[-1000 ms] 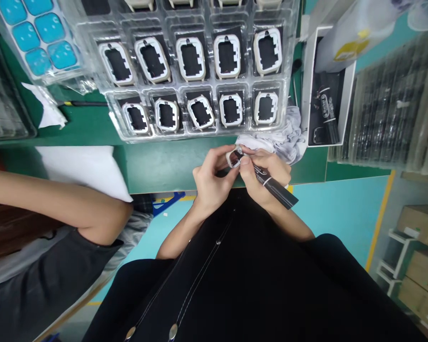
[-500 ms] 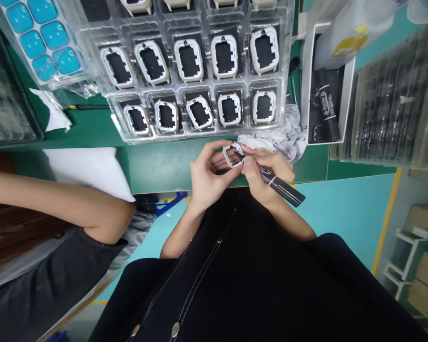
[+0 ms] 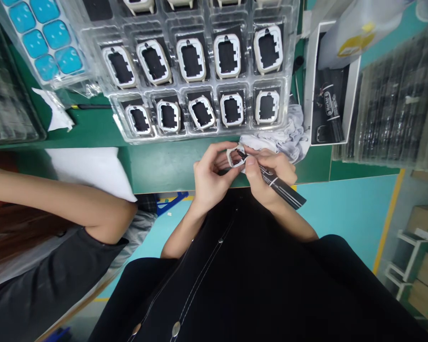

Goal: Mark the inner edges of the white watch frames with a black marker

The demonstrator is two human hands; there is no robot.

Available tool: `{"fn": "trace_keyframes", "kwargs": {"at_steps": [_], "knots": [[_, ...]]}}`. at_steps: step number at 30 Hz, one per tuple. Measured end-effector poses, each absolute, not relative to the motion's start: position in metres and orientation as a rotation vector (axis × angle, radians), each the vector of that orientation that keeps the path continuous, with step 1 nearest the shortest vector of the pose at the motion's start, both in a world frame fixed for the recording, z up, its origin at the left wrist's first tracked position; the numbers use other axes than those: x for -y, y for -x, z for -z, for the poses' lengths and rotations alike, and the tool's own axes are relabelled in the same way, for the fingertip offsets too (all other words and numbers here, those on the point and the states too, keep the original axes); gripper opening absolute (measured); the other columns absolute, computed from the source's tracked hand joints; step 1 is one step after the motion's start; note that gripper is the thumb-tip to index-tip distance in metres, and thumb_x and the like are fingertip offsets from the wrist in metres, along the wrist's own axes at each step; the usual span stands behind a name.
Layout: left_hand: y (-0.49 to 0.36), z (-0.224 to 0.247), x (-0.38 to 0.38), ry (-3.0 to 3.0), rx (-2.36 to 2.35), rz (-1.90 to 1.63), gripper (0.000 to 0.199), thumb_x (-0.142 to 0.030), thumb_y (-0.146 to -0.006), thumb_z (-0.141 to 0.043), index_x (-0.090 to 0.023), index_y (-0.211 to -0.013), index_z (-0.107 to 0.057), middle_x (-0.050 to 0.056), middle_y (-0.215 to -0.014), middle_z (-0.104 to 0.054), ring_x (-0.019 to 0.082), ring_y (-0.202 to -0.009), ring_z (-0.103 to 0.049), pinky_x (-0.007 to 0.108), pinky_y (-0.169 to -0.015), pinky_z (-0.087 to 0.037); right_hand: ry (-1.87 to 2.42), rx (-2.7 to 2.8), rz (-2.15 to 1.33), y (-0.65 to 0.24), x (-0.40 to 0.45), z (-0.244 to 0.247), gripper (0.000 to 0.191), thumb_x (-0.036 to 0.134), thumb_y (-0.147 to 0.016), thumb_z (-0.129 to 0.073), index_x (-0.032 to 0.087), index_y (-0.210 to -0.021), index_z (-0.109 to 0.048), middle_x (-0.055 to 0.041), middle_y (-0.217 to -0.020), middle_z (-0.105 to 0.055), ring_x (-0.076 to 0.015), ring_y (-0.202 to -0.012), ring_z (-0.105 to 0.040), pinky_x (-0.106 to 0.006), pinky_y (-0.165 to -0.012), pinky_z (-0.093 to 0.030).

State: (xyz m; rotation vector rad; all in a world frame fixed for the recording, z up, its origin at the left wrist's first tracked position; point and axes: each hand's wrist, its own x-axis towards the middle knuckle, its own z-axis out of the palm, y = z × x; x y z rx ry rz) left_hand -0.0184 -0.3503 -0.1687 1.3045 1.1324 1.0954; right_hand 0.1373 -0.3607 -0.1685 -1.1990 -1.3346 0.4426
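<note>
My left hand (image 3: 211,178) holds a small white frame (image 3: 230,157) by its edge, over the front of the green table. A black marker (image 3: 280,186) is gripped in my right hand (image 3: 267,178), its tip at the frame's inner edge. The marker slants down to the right. Just beyond my hands lies a clear plastic tray (image 3: 199,135) with rows of similar white frames on black pieces. A crumpled pale cloth (image 3: 292,135) rests behind my right hand.
Another person's bent arm (image 3: 74,202) reaches in from the left, near a white sheet (image 3: 89,166). At the right stand a white box (image 3: 350,104) with a marker and bottle, and stacked clear trays (image 3: 395,104). Blue pads (image 3: 59,34) lie at upper left.
The whole view has shifted slightly, so tray and box appear a little farther right. My hands keep hold of the frame and marker, with the marker tip still at the frame.
</note>
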Motion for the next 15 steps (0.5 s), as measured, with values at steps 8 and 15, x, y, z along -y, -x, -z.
{"fn": "trace_keyframes", "kwargs": {"at_steps": [8,15], "knots": [[0.0145,0.1714,0.3551,-1.353,-1.185,-1.142,0.04,-0.046,-0.108,-0.092,-0.027,-0.138,-0.074,0.005,-0.123,-0.091,0.023,-0.114,-0.093,0.035,-0.106,-0.078,1.238,1.404,-0.341,-0.1348,0.3579,0.1612,0.009,0.027,-0.11,-0.077,0.031,-0.105,-0.071,0.0034,-0.092,-0.086,-0.0265,-0.094,-0.094,-0.042,-0.078,-0.082],[0.0138,0.1712,0.3563,-1.36,-1.169,-1.166,0.038,-0.043,-0.109,-0.091,-0.027,-0.139,-0.074,0.005,-0.124,-0.091,0.022,-0.115,-0.093,0.035,-0.106,-0.078,1.192,1.386,-0.365,-0.1346,0.3572,0.1605,0.012,0.02,-0.107,-0.079,0.03,-0.108,-0.071,0.0045,-0.091,-0.086,-0.0261,-0.096,-0.095,-0.04,-0.081,-0.082]]}}
